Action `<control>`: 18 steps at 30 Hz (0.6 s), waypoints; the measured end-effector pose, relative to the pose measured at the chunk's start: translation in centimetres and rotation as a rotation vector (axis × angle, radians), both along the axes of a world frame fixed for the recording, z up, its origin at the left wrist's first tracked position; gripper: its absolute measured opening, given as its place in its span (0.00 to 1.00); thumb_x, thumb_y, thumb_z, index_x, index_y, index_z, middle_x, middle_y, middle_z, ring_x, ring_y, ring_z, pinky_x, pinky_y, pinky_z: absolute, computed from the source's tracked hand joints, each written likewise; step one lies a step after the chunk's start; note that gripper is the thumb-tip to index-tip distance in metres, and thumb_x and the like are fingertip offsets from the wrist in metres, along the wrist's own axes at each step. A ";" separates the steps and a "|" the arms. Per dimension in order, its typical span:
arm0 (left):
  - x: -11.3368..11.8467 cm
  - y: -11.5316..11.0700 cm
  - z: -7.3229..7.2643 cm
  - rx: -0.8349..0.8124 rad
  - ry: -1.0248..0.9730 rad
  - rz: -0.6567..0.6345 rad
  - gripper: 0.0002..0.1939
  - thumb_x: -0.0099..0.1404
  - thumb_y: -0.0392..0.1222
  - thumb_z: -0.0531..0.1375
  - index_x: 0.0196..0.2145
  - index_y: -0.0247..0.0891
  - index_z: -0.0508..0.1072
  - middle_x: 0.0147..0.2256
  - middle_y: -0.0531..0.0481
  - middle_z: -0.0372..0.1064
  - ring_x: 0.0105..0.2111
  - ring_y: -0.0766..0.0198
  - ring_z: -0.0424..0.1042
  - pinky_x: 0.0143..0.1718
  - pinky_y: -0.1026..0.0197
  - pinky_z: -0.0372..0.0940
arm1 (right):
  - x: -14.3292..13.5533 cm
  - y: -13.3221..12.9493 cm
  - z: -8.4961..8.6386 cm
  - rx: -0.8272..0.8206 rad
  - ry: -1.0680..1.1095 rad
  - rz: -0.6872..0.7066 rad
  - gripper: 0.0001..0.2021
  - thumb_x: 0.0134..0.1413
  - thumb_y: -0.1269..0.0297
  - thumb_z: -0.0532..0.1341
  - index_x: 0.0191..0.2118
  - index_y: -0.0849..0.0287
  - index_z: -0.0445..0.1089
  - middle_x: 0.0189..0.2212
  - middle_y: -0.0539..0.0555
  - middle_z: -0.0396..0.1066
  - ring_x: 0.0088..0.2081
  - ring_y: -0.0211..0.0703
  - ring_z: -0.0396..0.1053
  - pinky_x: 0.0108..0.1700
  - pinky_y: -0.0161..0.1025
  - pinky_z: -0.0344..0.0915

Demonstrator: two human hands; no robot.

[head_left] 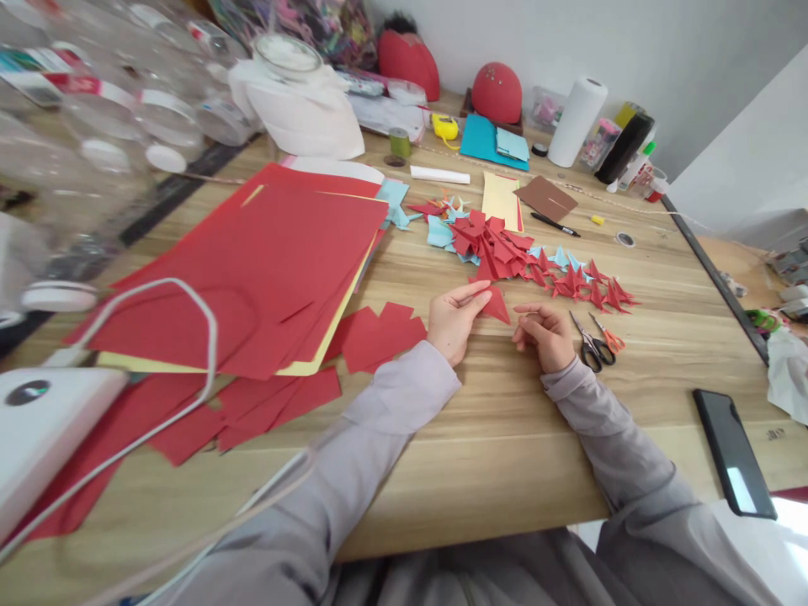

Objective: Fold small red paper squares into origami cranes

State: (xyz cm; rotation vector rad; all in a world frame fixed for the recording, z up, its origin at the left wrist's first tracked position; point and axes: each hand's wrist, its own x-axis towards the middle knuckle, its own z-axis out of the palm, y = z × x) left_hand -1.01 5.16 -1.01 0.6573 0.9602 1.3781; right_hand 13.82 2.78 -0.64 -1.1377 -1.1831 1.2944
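Observation:
Between the thumb and fingers of my left hand [453, 321] is a folded piece of red paper [497, 306], with a pointed corner toward the right. My right hand [544, 335] is just right of that paper and apart from it. Its fingers are loosely curled and slightly apart, with nothing visible in them. Beyond both hands lies a pile of red folded paper pieces [486, 244], with light blue folded pieces [442, 231] among them. A row of small pointed red shapes [574, 282] stretches right from the pile. Cut red paper pieces [385, 341] lie left of my left hand.
Black scissors [593, 349] and orange scissors [609, 337] lie right of my right hand. A large stack of red sheets [252, 269] covers the left side. A phone [736, 454] is near the right front edge. A white cable [211, 337] loops from a white box [56, 421].

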 end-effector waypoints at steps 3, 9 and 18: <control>0.0 -0.1 0.0 0.016 0.005 -0.055 0.16 0.44 0.39 0.68 0.35 0.36 0.78 0.29 0.49 0.76 0.28 0.67 0.71 0.36 0.62 0.66 | -0.1 0.1 -0.3 0.068 -0.020 -0.034 0.14 0.44 0.57 0.65 0.37 0.57 0.69 0.17 0.46 0.71 0.15 0.34 0.64 0.18 0.32 0.61; 0.2 -0.5 0.0 0.120 0.119 -0.165 0.17 0.45 0.35 0.67 0.36 0.36 0.78 0.33 0.47 0.76 0.34 0.64 0.73 0.40 0.61 0.66 | -0.4 -0.1 -0.6 0.327 -0.256 -0.030 0.09 0.50 0.63 0.61 0.38 0.54 0.74 0.33 0.53 0.76 0.29 0.40 0.70 0.29 0.38 0.67; 0.1 -0.7 0.4 0.162 0.205 -0.161 0.07 0.47 0.37 0.65 0.28 0.37 0.78 0.28 0.50 0.75 0.28 0.66 0.70 0.33 0.63 0.65 | 0.0 -0.1 -0.9 0.485 -0.447 -0.084 0.10 0.54 0.67 0.56 0.37 0.52 0.75 0.34 0.53 0.75 0.36 0.42 0.71 0.35 0.40 0.68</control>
